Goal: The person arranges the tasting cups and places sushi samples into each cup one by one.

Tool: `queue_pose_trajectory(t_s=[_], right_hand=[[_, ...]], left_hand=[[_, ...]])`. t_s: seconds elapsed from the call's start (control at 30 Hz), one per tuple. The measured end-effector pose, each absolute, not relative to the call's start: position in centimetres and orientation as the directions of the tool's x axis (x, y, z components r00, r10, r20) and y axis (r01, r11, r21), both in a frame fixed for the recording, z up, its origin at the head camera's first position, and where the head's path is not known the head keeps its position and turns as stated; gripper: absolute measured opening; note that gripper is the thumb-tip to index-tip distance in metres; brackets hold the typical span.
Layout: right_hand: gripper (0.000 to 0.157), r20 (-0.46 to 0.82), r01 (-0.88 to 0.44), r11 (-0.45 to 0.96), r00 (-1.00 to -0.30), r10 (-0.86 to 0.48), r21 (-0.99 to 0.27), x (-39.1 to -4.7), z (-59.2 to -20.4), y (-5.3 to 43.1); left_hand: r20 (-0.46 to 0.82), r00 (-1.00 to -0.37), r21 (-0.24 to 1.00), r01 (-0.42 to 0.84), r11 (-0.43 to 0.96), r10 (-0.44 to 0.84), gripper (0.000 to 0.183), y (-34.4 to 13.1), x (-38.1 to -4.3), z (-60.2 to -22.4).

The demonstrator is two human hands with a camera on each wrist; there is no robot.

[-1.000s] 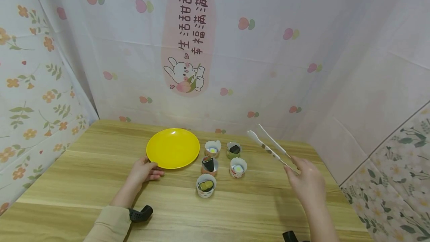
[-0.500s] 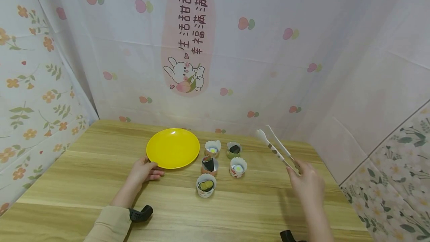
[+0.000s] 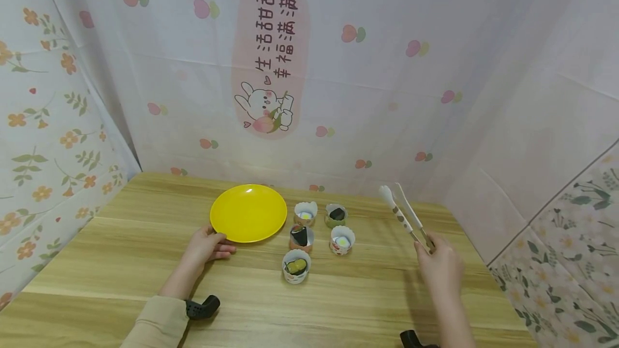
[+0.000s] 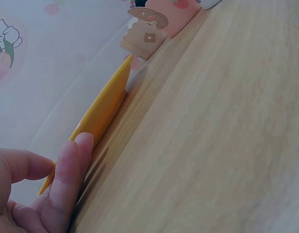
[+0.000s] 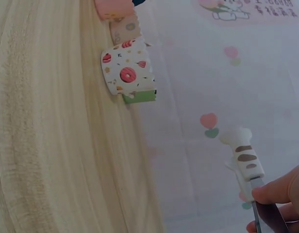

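Observation:
My left hand (image 3: 205,246) pinches the near left rim of a round yellow plate (image 3: 249,214). In the left wrist view the thumb is on top of the plate (image 4: 103,104) and fingers (image 4: 67,170) lie beneath its edge. My right hand (image 3: 441,262) grips white tongs (image 3: 400,216) by the metal part, their arms slightly spread, raised at the right with nothing between the tips. Brown marks show on the tongs (image 5: 247,158) in the right wrist view. Several paper cups stand between the hands; the nearest cup (image 3: 295,278) holds a green-topped sushi piece (image 3: 296,267).
An orange cup (image 3: 301,247) holds a dark seaweed-wrapped piece (image 3: 299,236), and a green cup (image 3: 335,223) holds a black piece (image 3: 337,214). Two more cups show a yellow spot inside. A printed curtain (image 3: 367,122) hangs behind the wooden table (image 3: 338,305).
My right hand has drawn the tongs rightward, away from the cups, and their tips have come closer together. The left hand and the plate stay in place.

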State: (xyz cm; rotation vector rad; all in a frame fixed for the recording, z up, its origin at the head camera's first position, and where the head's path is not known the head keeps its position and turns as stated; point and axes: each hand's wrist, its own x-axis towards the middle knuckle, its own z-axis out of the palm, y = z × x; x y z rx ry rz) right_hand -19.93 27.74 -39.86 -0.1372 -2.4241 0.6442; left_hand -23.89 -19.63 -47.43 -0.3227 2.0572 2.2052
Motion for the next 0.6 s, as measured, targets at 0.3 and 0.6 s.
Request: queue_pose_trajectory(t_s=[0.3, 0.6], right_hand=[[0.032, 0.467, 0.012, 0.849, -0.831, 0.303, -0.529, -20.1, -40.8, 28.1], [0.034, 0.427, 0.050, 0.842, -0.845, 0.322, -0.538, -20.2, -41.5, 28.3]], left_hand=[[-0.224, -0.973, 0.973, -0.219, -0.079, -0.060, 0.045, -19.7, -23.9, -47.5], [-0.223, -0.973, 0.973, -0.218, -0.076, -0.058, 0.044, -19.7, -23.9, -47.6]])
